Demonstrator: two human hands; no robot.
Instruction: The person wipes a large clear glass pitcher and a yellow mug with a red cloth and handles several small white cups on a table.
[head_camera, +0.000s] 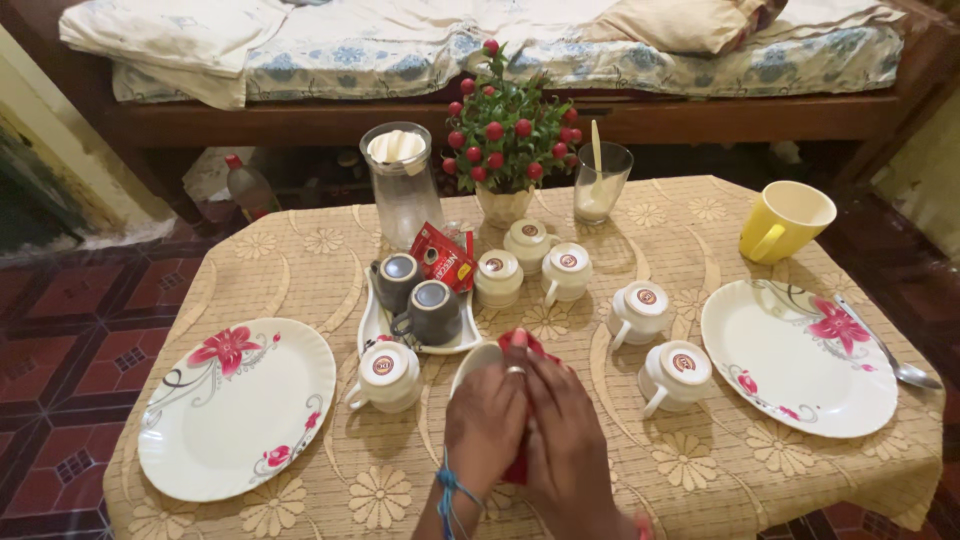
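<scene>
At the near edge of the counter (300, 265), the left hand (487, 420) grips a tilted white cup (472, 362) while the right hand (565, 440) clutches a red cloth (522, 343) against it, apparently so its mouth can be reached, while the other cups (566, 270) rest upside down nearby.

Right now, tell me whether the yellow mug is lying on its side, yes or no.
No: the yellow mug stands upright near the table's far right corner, its open mouth facing up.
</scene>
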